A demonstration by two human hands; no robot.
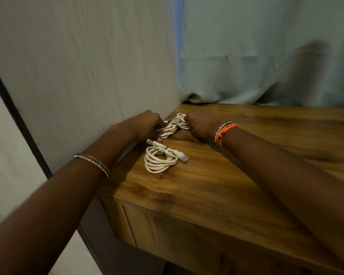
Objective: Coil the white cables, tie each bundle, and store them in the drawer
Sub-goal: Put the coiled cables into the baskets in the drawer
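Observation:
A coiled white cable bundle (160, 160) with a dark tie and clear plugs lies on the wooden table top (226, 175), near its left edge. Farther back, a second bunch of white cable (174, 127) is held between both hands. My left hand (147, 125) grips its left end with curled fingers. At its right end, my right hand (202, 124) is closed round the loops. The parts of the cable inside both fists are hidden.
A pale wall (87, 66) runs close along the table's left side, and a light curtain (266, 56) hangs behind it. A drawer front (177, 235) shows under the table's near edge, closed. Bangles sit on both wrists.

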